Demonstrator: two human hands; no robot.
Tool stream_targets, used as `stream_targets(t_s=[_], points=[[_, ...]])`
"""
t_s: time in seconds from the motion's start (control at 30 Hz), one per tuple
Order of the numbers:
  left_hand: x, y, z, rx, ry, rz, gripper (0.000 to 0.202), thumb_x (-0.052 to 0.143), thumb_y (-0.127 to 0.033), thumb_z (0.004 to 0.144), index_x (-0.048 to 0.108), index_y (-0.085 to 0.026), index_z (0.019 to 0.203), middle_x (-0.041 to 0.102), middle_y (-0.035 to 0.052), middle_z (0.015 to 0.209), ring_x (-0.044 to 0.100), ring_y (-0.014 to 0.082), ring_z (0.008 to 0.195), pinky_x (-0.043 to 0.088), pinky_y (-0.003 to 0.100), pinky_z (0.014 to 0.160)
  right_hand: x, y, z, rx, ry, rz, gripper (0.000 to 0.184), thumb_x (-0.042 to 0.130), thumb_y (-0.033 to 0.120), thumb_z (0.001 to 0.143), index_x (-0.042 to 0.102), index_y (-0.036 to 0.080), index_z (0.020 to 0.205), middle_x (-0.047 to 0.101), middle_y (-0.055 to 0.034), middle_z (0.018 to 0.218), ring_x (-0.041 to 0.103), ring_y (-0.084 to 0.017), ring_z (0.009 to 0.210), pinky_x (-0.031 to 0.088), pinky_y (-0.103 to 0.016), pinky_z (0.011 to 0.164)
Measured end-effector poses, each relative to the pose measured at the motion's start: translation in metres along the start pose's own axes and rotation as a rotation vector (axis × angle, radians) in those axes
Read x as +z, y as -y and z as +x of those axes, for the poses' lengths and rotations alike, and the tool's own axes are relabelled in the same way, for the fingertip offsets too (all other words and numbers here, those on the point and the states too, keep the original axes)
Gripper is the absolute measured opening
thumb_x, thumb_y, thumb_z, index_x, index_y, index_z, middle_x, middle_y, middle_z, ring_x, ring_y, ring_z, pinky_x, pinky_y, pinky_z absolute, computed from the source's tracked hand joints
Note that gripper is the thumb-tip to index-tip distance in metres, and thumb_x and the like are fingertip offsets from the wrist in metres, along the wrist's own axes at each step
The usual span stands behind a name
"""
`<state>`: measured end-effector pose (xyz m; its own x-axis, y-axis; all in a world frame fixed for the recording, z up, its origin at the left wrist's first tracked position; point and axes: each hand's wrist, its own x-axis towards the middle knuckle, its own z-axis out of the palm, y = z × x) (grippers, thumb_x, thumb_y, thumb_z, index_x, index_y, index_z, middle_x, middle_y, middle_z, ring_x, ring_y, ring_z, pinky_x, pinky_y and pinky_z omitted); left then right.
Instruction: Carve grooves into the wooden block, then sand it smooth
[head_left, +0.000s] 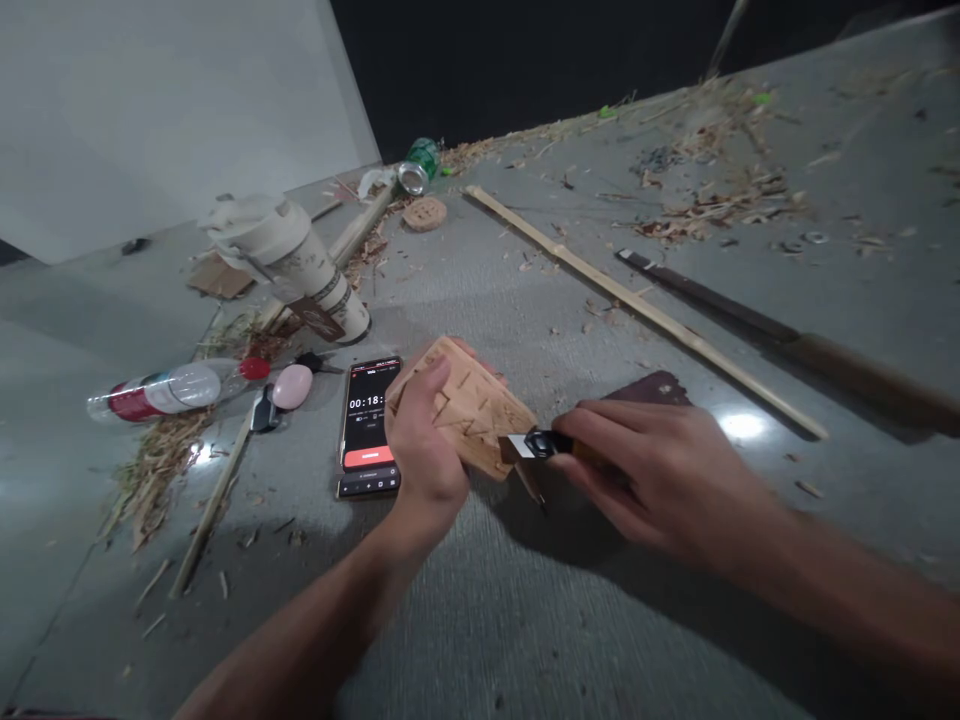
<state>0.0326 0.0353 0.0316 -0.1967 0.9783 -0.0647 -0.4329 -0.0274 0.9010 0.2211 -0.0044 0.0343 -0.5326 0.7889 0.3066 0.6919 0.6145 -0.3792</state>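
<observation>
Head view: left hand (429,448) is clasping a carved wooden block (481,402); right hand (660,460) is reaching leftward, gripping a knife (540,444).

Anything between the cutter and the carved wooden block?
Nothing visible: the cutter in the right hand has its blade at the edge of the wooden block, and the left hand grips the opposite side.
</observation>
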Motion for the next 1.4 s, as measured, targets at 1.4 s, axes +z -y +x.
stream_targets(t_s=[1.4], points=[[0.001, -0.011, -0.002, 0.030, -0.054, -0.029, 0.018, 0.062, -0.036, 0.086, 0.073, -0.022, 0.083, 0.072, 0.0055, 0.077, 0.073, 0.0245, 0.074, 0.058, 0.037, 0.071, -0.002, -0.008, 0.003, 0.118, -0.080, -0.186, 0.032, 0.048, 0.040, 0.106, 0.065, 0.020, 0.089, 0.067, -0.0035, 0.077, 0.058, -0.017, 0.065, 0.029, -0.033, 0.057]])
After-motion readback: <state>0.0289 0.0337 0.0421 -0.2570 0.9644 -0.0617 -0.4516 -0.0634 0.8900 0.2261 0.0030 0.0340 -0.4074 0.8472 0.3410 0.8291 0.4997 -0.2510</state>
